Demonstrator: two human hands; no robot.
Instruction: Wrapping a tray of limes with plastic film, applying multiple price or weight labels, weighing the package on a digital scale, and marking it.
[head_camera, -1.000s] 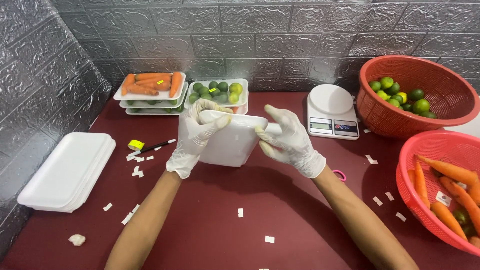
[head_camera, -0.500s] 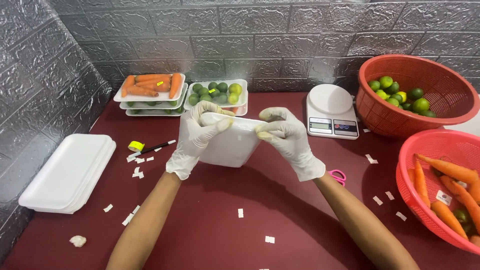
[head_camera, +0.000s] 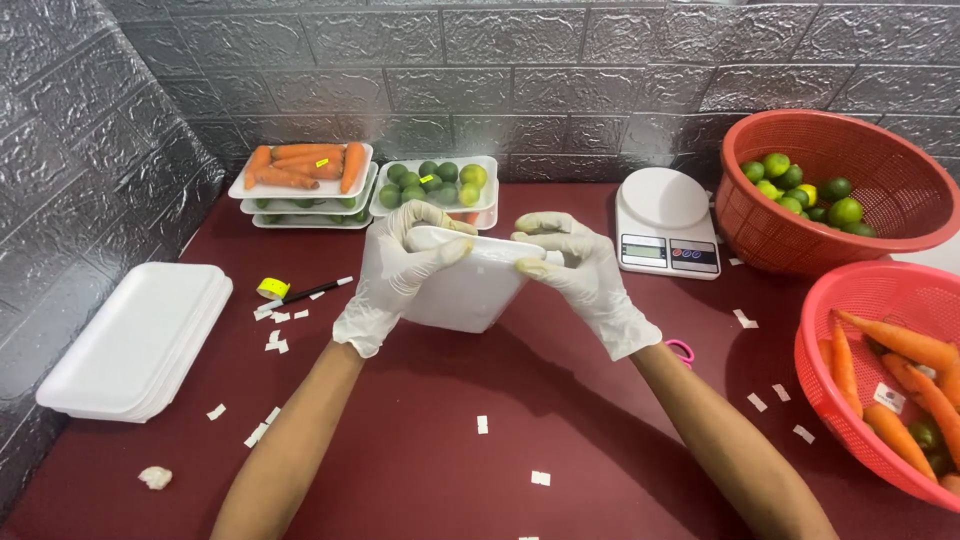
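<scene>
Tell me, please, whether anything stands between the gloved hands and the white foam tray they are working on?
Nothing visible does. The left hand and the right hand, both in white gloves, already grip the white foam tray by its upper rim, tilted above the dark red table. The stacked white foam trays and the white kitchen scale lie well aside.

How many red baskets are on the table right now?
2. One basket sits at the back right with limes in it, beside the scale. The other basket is at the near right edge with carrots, partly cut off by the frame.
</scene>
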